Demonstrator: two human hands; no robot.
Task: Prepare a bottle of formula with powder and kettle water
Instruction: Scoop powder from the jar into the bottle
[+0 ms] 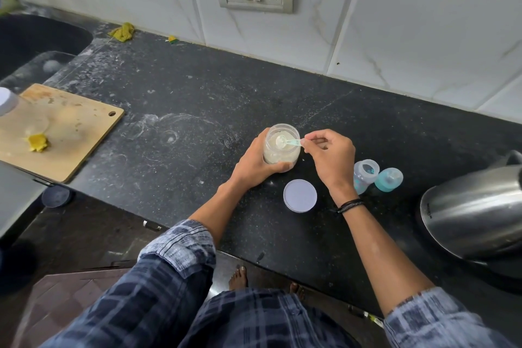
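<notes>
1. Now the left hand [254, 167] wraps around a clear, round plastic jar [281, 154], which stands mid-counter on the black speckled stone countertop [197, 93].
2. The right hand [330, 155] pinches the handle of a small translucent teal scoop [286, 142] just beyond the jar's right rim. The scoop's bowl sits over the open mouth.
3. Pale powder fills most of the jar, and the scoop's bowl carries a heap of it.
4. A round white lid [300, 195] lies flat nearer the front edge, between the forearms.
5. A short clear baby bottle [365, 175] stands open behind the right wrist, with a teal teat cap [389, 179] just beside it.
6. A stainless steel kettle [474, 212] sits at the countertop's right end.
</notes>
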